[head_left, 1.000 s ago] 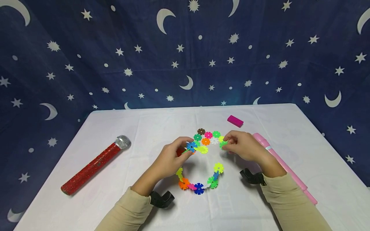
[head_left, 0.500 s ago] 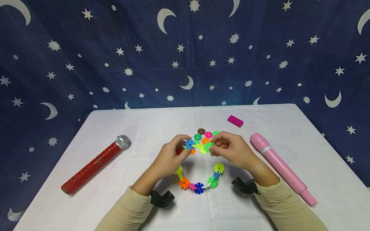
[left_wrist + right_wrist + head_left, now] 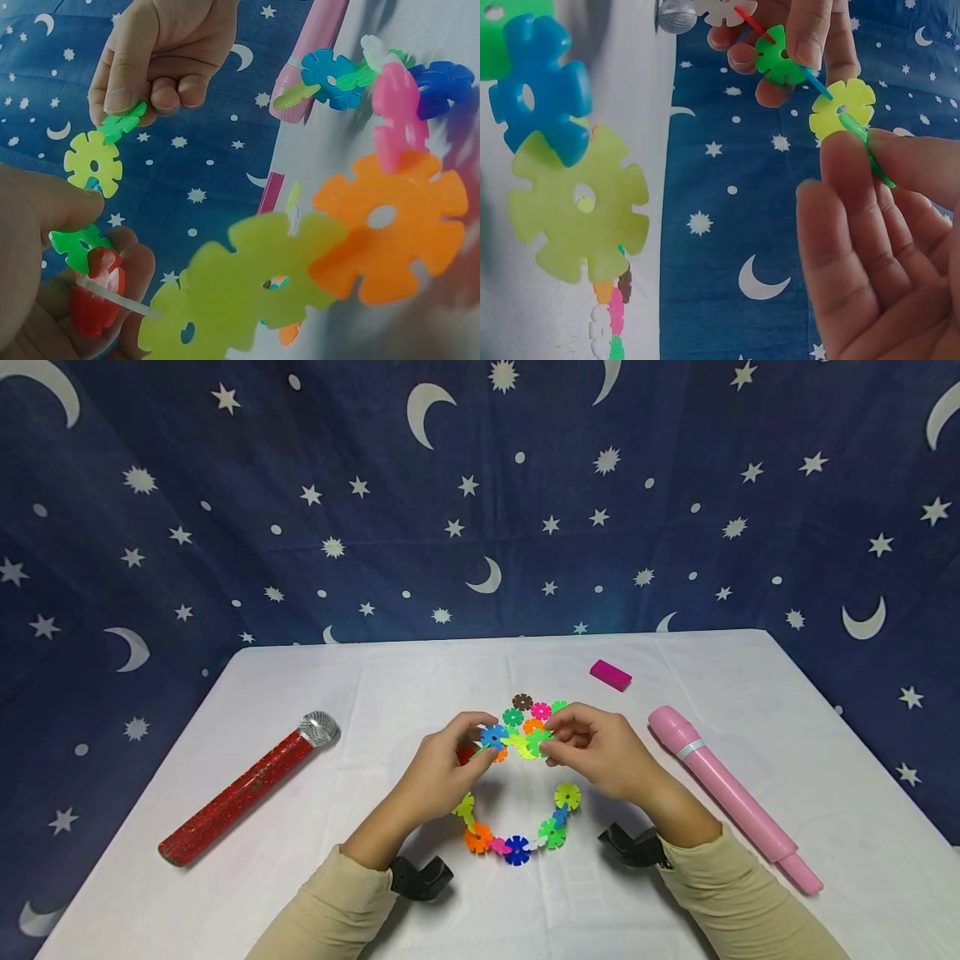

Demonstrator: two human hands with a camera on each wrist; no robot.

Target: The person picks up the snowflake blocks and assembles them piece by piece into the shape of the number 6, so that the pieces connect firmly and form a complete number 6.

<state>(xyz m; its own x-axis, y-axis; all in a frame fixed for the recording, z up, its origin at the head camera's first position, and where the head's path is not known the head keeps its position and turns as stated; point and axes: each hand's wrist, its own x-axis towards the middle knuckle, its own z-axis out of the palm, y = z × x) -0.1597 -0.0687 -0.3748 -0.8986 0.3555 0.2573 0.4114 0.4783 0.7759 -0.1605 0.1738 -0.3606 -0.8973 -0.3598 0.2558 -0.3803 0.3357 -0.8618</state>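
Observation:
A chain of bright flower-shaped interlocking discs curves between the hands, with a dark blue disc [image 3: 517, 850] and an orange disc [image 3: 477, 838] on its near side. My left hand [image 3: 438, 772] grips the chain at its far left, thumb and finger on a blue disc [image 3: 493, 737]. From there a yellow disc [image 3: 94, 165] sticks out toward the right hand. My right hand [image 3: 603, 752] pinches a green disc [image 3: 122, 124] whose edge meets that yellow disc. The chain's other end, a yellow disc [image 3: 581, 206], hangs apart on the near right.
Several loose discs, among them a brown disc [image 3: 522, 702] and a pink disc [image 3: 541, 711], lie beyond the hands. A red microphone [image 3: 247, 789] is at left, a pink microphone-shaped tube [image 3: 731, 793] at right. A magenta block [image 3: 611, 675] lies at the back.
My right hand has moved left from beside the loose discs, bringing the green disc against the yellow disc. Over the last half second both hands have stayed nearly still.

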